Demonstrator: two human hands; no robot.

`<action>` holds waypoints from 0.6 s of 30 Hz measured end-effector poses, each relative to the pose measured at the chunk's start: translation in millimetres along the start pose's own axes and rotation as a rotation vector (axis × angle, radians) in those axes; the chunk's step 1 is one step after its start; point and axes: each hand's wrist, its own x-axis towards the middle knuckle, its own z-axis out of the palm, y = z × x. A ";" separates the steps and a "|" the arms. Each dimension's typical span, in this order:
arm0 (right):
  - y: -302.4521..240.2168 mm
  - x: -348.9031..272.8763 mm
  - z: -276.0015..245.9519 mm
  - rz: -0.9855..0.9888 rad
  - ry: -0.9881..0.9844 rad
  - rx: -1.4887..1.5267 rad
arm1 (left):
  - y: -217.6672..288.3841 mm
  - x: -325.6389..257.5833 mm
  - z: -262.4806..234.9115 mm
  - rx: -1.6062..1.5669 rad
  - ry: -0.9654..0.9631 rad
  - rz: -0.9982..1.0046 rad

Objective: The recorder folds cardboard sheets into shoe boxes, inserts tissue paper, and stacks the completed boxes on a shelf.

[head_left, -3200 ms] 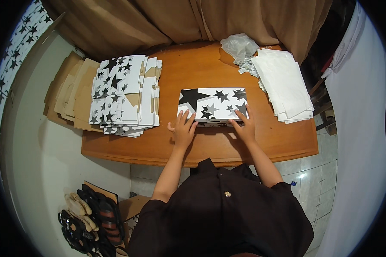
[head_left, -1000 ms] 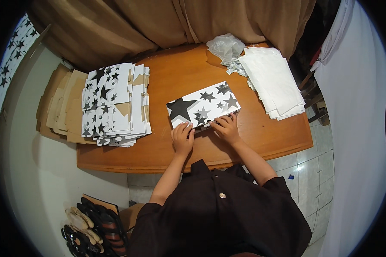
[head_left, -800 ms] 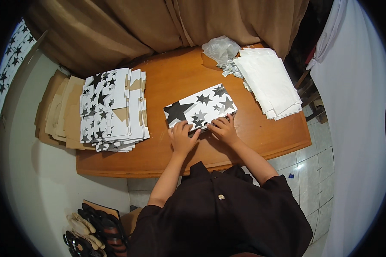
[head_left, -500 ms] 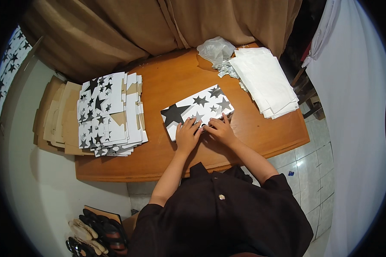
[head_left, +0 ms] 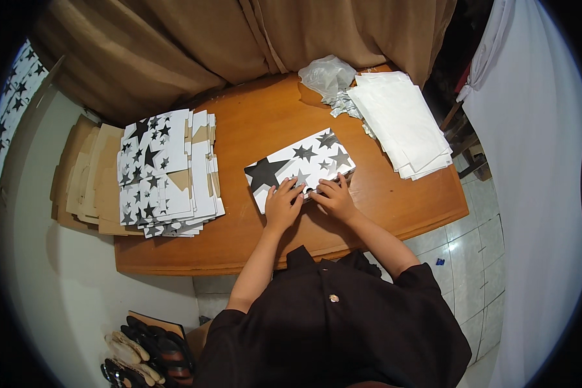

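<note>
A cardboard box (head_left: 317, 165), white with black and grey stars, sits closed at a slant on the wooden table. At its near long side, my left hand (head_left: 282, 205) has its fingers bent over the top edge, left of the middle. My right hand (head_left: 337, 199) grips the same edge a little to the right, fingers on top. Both thumbs are near each other at the front, by a small dark spot on the edge. The box's front face is mostly hidden by my hands.
Flat star-printed cardboard pieces (head_left: 152, 174) are stacked at the table's left, beside plain brown cardboard (head_left: 87, 171). White paper sheets (head_left: 401, 123) lie at the back right, next to a clear plastic bag (head_left: 328, 76). Shoes (head_left: 145, 352) stand low at the left.
Both hands stay at the box's near edge, with only slight finger movement. The whole view has shifted a little; the box is otherwise in the same place.
</note>
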 end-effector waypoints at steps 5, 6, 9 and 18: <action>0.3 2.1 -1.0 0.037 -0.051 0.036 | 0.9 -0.7 1.6 0.006 0.000 -0.014; 0.2 3.9 -1.3 0.065 -0.083 0.063 | -1.0 -1.0 3.5 0.016 0.014 -0.008; 2.8 6.3 -1.3 0.125 -0.155 0.126 | 0.4 -0.4 4.5 0.046 0.030 0.019; 11.3 21.5 -1.3 0.080 -0.040 0.057 | -4.3 -0.3 7.4 0.121 0.082 0.081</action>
